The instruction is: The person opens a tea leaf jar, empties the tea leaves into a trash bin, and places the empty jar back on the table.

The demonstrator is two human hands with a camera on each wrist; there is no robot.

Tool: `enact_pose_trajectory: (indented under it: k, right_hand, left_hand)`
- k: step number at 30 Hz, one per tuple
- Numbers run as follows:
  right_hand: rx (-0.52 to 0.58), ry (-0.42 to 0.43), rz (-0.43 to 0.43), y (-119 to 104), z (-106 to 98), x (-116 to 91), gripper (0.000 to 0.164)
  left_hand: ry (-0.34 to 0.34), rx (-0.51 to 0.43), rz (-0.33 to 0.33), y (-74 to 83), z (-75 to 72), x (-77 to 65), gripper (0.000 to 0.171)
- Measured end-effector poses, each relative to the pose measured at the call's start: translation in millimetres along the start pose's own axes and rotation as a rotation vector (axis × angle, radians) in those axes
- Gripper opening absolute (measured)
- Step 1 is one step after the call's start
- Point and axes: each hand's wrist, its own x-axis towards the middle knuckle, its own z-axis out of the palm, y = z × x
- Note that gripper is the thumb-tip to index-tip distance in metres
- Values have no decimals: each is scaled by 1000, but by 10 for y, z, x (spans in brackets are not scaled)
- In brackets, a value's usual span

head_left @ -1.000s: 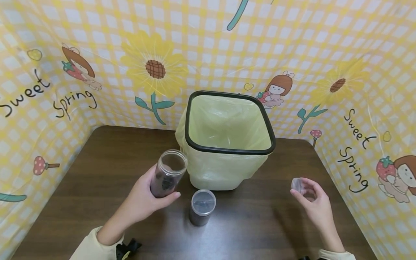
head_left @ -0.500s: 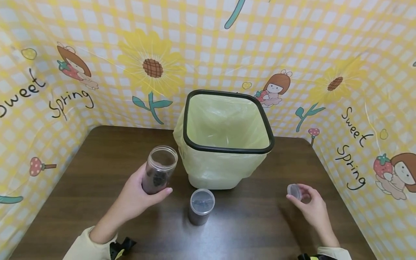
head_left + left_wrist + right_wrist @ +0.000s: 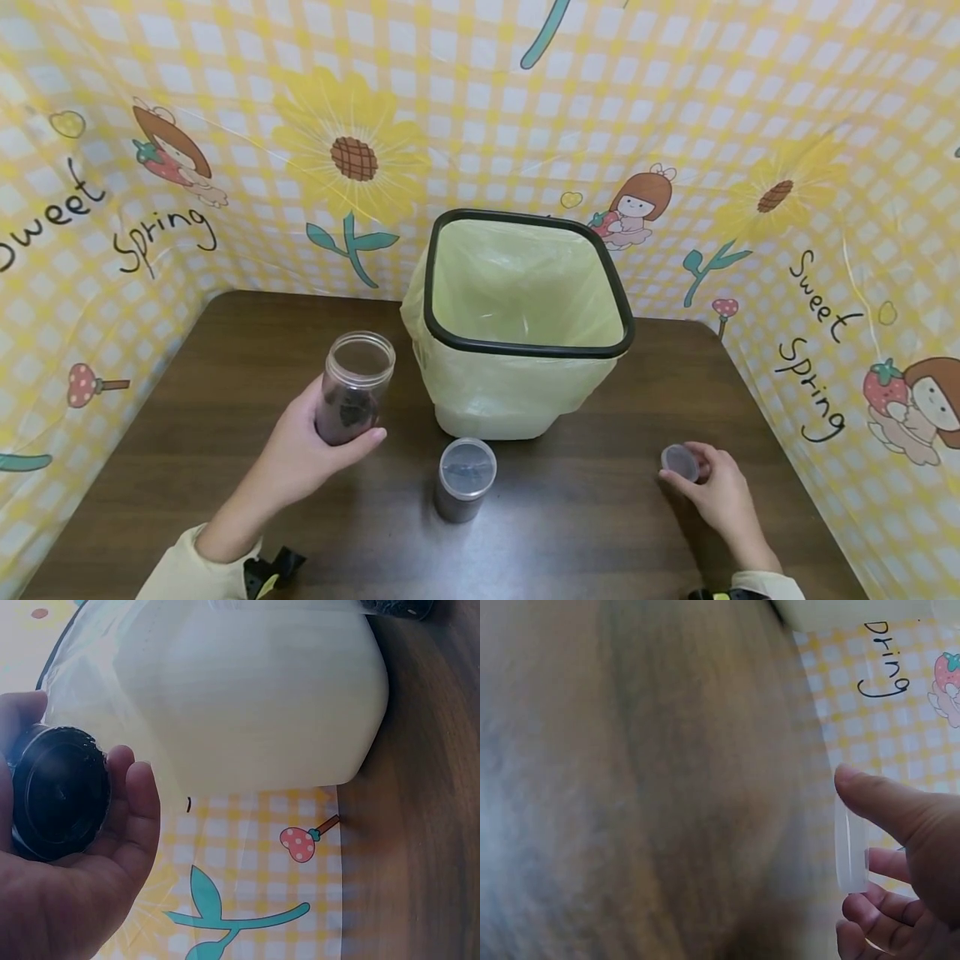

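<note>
My left hand [image 3: 300,454] grips a clear plastic jar [image 3: 354,392] whose mouth has no lid on it and which holds something dark low down. From the left wrist view the jar's dark round base [image 3: 61,793] shows, with the fingers curled about it. On the right, my right hand [image 3: 716,492] pinches a translucent round lid [image 3: 680,462] between thumb and fingers. In the right wrist view that lid [image 3: 851,844] appears edge-on. Between the hands a second jar [image 3: 465,482] stands upright on the table, a lid on its top and dark contents inside.
A trash bin with a black rim [image 3: 528,346] and a pale yellow liner [image 3: 517,383] stands at the back middle of the dark wooden table [image 3: 585,533]. Checked yellow cloth [image 3: 480,108] with printed flowers hangs around the table's back and sides.
My left hand has moved left with the jar, away from the bin. My right hand has come down a little with the lid, which has turned to show its face more.
</note>
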Motion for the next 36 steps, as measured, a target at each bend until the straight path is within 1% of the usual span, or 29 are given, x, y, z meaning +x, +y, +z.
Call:
enact_pose_trajectory:
  k: [3,9,19,25,30,33,36]
  right_hand:
    - [-11,-38,16,29,20,-3,66]
    - [-21,-71,30,54,47,-12,70]
    - [-45,-79,28,67,76,-21,72]
    - [-63,-75,24,54,90,-32,70]
    - [-70,-54,9,58,112,-61,71]
    - [-58,-33,8,46,116,-74,72]
    - [-34,11,17,20,107,-76,68]
  left_hand:
    - [-2,-2,-4,-12,-12,4,54]
    - [-4,11,-28,-35,-35,1,55]
    - [1,27,-42,-46,-65,9,55]
    - [4,32,-48,-46,-71,14,55]
    - [6,44,-51,-45,-84,28,55]
    - [4,53,-52,-53,-92,45,55]
    - [8,63,-54,-56,-102,56,55]
